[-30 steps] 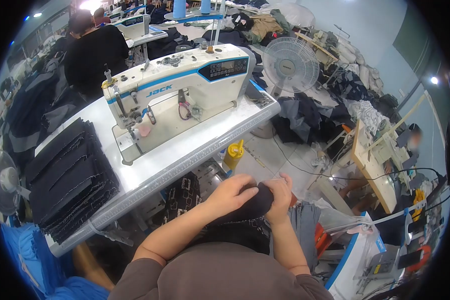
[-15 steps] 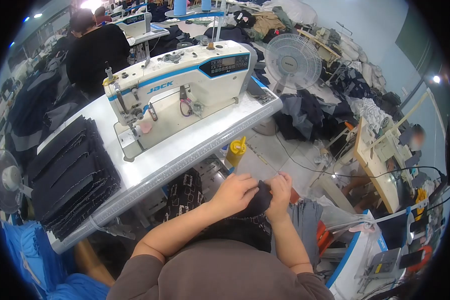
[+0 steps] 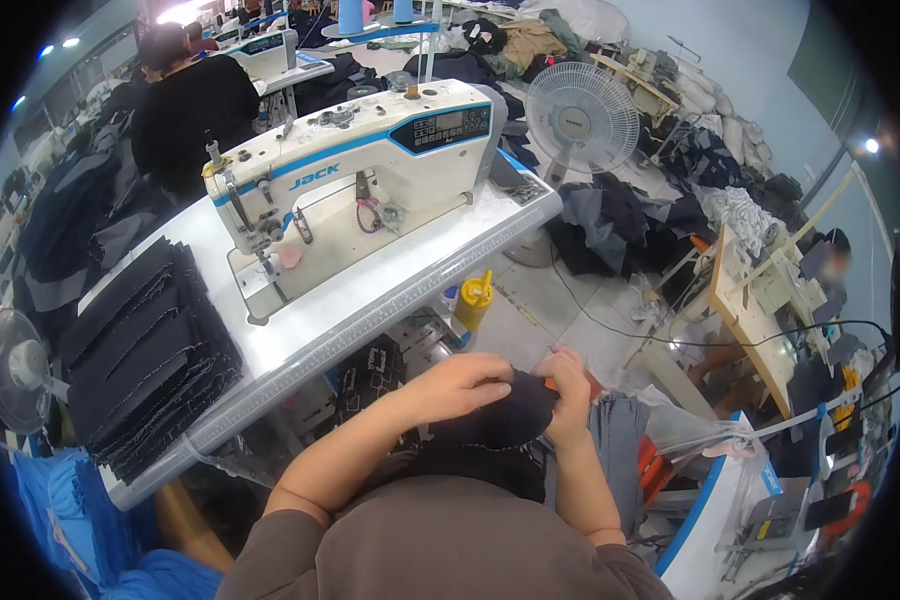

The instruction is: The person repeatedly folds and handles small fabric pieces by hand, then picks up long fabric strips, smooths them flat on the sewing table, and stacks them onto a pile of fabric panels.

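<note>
Cloth (image 3: 505, 417) between curled left hand (image 3: 462, 384) and right hand (image 3: 568, 388)

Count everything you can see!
Dark cloth: 1, blue-black, at hands
Cloth stack: 1, dark, table's left
Table: 1, white, middle
Nearest sewing machine: 1, white-blue, on table
Thread cones: 2, blue, top
Fans: 2, pale, far left, behind table
Bottle: 1, yellow, beyond hands
Bundled cloth: uncountable, blue, bottom left
Cloth heaps: many, mostly dark, background
Other people: 2+, one black-topped, upper left, right
Clutter: uncountable, mixed, around
Left hand, right hand: 2, bare, on dark cloth
</note>
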The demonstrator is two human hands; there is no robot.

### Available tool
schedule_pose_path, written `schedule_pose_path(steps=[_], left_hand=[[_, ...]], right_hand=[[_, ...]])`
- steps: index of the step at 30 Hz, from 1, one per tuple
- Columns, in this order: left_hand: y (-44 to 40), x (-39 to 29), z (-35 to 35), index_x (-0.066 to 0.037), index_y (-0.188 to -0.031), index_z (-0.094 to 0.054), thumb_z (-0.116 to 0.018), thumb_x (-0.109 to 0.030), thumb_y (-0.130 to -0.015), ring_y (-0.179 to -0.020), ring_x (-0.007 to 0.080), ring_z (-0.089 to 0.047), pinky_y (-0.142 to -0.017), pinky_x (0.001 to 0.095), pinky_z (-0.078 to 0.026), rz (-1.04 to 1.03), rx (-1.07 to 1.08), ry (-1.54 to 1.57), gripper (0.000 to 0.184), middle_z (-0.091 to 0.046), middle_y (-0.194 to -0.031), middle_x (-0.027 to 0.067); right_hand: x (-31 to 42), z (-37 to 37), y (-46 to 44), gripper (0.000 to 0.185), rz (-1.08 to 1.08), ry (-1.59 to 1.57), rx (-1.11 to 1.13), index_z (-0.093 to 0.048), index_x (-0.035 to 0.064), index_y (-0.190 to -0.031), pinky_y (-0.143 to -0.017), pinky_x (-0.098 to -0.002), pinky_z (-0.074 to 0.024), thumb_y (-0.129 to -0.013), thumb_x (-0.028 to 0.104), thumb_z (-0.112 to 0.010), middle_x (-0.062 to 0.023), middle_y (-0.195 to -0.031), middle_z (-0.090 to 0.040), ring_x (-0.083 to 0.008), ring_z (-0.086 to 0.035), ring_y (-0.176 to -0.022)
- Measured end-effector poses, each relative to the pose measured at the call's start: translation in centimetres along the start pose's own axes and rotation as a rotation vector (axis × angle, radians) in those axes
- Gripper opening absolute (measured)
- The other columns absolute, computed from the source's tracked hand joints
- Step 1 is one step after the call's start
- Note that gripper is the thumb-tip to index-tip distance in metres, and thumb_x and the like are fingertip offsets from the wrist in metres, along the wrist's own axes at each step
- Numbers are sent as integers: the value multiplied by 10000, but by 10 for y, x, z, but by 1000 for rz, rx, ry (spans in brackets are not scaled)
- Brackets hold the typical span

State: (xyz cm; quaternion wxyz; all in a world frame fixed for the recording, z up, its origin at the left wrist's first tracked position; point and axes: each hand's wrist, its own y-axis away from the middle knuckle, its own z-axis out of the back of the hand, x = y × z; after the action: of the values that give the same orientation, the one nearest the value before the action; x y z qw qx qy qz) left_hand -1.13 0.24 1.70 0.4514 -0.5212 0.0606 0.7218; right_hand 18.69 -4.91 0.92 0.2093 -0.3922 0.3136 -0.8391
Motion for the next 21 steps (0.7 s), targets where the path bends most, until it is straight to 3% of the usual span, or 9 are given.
schedule_pose_path(steps=[4,8,11,13,14,16,18,20,21], left_hand=[[-3,-14,7,-8,-882,-539,-504,-203,-916,-811,323,-529,-731,366,-428,207,71,236,200,-536,-851,153],[-5,-12,5,-15,-889,-541,-535,-176,-896,-808,335,-530,-735,377,-421,-20,2,0,162,-531,-831,148],[-4,-17,11,-33,-868,-543,-545,-151,-883,-801,332,-538,-719,380,-413,-89,-30,-203,119,-539,-814,131],[-4,-22,15,-44,-853,-542,-547,-139,-878,-795,328,-542,-708,381,-408,-110,-26,-327,98,-544,-802,121],[-4,-23,16,-48,-839,-531,-544,-120,-872,-777,330,-531,-705,387,-404,-116,-27,-339,81,-536,-786,119],[-4,-24,15,-52,-824,-520,-541,-102,-867,-760,332,-520,-702,393,-399,-122,-29,-353,69,-528,-770,116],[-6,-23,12,-45,-816,-515,-541,-123,-875,-751,345,-513,-704,392,-400,-122,32,-347,101,-524,-762,125],[-6,-21,13,-34,-836,-524,-529,-133,-888,-743,320,-526,-716,376,-407,-115,39,-310,112,-531,-766,117],[-5,-20,15,-24,-856,-532,-517,-143,-902,-735,294,-538,-728,360,-413,-104,42,-273,128,-539,-770,110]], right_hand=[[8,4,-7,209,101,35,107,-571,60,-749,-855,-410,-409,-702,221,-696,-60,-673,-533,-235,-547,-674],[3,7,-5,186,76,9,156,-594,52,-774,-881,-420,-406,-698,196,-685,-67,-683,-543,-243,-552,-682],[0,19,0,185,-80,-142,261,-643,39,-860,-940,-415,-391,-720,160,-647,-93,-793,-604,-248,-591,-779],[9,27,-3,253,-420,-484,376,-663,24,-972,-982,-387,-379,-733,85,-606,-130,-935,-637,-258,-608,-917],[13,26,-4,253,-415,-487,374,-663,24,-972,-982,-387,-379,-733,85,-606,-130,-935,-637,-258,-608,-917],[20,24,-7,307,-654,-1044,205,-653,12,-1040,-957,-361,-403,-740,36,-592,-158,-1020,-631,-265,-596,-1005],[30,24,-11,299,-651,-1018,223,-644,-13,-1035,-911,-361,-430,-745,59,-648,-136,-1007,-649,-242,-607,-988],[32,23,-10,304,-378,-248,408,-644,-31,-1005,-873,-369,-448,-755,134,-699,-106,-977,-669,-215,-619,-963],[24,18,-5,237,-378,-216,382,-642,-38,-962,-811,-318,-470,-793,119,-695,-70,-920,-674,-159,-623,-891]])
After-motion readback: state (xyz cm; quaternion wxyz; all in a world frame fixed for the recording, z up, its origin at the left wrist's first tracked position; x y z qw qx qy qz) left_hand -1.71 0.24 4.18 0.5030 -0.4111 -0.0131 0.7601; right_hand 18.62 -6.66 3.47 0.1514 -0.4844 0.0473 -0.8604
